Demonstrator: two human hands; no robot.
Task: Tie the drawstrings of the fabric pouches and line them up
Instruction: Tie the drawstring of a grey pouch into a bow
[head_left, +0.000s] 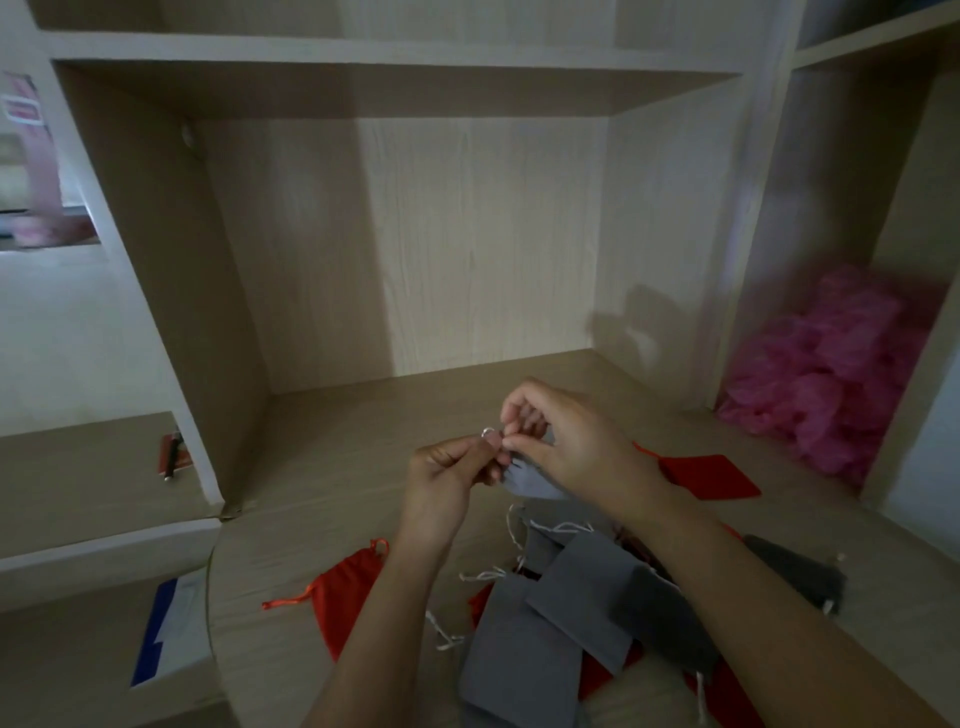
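I hold a light grey pouch (530, 480) above the wooden desk. My left hand (449, 475) pinches its white drawstring (488, 432) at the pouch's top. My right hand (563, 434) pinches the string from the other side, and the fingertips of both hands nearly touch. Most of the pouch hangs hidden behind my right hand. Below lies a heap of grey pouches (561, 613) with loose white strings, mixed with red ones. One red pouch (345, 592) lies at the left of the heap, another red pouch (711, 475) lies flat at the right.
The desk (322, 467) sits inside a wooden shelf unit with side walls. A dark grey pouch (800, 571) lies at the right. Pink crumpled material (831, 374) fills the right compartment. A red booklet with a pen (174, 454) lies on the left ledge.
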